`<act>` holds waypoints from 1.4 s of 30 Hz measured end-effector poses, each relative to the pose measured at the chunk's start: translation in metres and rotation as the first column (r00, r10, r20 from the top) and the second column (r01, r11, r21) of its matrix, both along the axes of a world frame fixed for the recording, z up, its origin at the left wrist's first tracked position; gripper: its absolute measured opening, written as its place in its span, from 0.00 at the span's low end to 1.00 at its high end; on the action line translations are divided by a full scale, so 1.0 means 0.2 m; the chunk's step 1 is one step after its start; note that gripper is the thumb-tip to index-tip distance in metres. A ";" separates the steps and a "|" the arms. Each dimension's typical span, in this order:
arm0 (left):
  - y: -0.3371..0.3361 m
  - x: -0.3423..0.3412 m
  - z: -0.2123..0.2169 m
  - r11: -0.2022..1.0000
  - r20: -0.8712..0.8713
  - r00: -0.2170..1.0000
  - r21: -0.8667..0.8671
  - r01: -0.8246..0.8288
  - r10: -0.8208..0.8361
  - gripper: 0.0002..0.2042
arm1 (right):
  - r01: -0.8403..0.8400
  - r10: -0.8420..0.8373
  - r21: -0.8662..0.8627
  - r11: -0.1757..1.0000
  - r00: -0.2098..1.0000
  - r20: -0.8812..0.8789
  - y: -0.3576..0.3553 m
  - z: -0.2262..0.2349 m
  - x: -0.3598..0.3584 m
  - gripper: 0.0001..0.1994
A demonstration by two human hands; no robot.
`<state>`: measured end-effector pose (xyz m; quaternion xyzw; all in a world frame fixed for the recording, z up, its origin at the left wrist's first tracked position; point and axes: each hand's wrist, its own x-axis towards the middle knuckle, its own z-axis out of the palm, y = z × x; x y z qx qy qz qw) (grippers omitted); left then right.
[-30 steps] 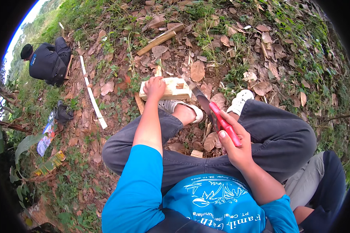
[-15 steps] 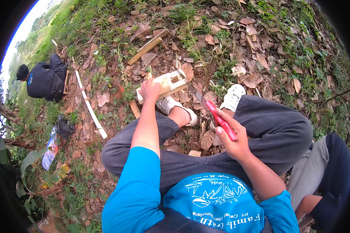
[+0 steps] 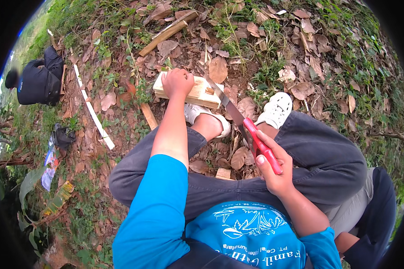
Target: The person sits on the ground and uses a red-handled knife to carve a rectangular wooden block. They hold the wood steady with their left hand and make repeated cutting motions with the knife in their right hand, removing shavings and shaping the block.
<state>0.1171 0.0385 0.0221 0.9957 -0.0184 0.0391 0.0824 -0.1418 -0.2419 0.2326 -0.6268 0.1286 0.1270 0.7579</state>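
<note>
My left hand [image 3: 177, 84] presses down on a pale wooden block [image 3: 193, 96], its fingers closed over the top and far edge. A squarish cut-out shows near the block's right end, partly behind the blade. In my right hand [image 3: 276, 166] is a hand saw [image 3: 252, 136] with a red handle, gripped with the thumb along it. Its grey blade slants away to the left, the far part passing over or beside the block's right end. Whether the teeth touch the wood I cannot tell.
My bent legs and white clogs [image 3: 274, 110] frame the near side. Wood offcuts [image 3: 166, 38] and a long pale strip [image 3: 92, 110] lie on leafy ground. A person in dark clothes [image 3: 40, 80] sits far left; another's legs [image 3: 368, 210] are close at right.
The block has turned, its right end now angled nearer me. My left hand sits farther right along it, and the saw has come a little nearer and right. The whole view has shifted slightly.
</note>
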 end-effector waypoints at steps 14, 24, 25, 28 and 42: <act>0.10 -0.01 -0.04 0.995 -0.001 0.999 -0.095 -0.034 0.034 0.08 | -0.025 0.029 -0.041 0.999 0.996 0.087 0.03 -0.02 -0.03 0.26; 0.23 -0.08 0.27 0.933 -0.493 0.823 0.058 0.355 -0.282 0.56 | -0.071 0.081 -0.069 0.995 0.984 0.158 0.01 -0.01 -0.04 0.26; 0.24 -0.08 0.33 0.909 -0.541 0.791 0.107 0.402 -0.286 0.57 | -0.067 0.074 -0.049 0.997 0.984 0.165 0.02 -0.01 -0.05 0.26; 0.26 -0.08 0.29 0.914 -0.492 0.833 0.162 0.372 -0.252 0.60 | -0.054 0.053 0.007 0.998 0.985 0.164 0.02 0.05 -0.06 0.25; -0.29 -0.35 0.34 0.800 -0.261 0.756 -0.173 0.574 -0.600 0.46 | 0.163 -0.136 -0.110 0.981 0.966 0.219 -0.08 0.27 -0.33 0.25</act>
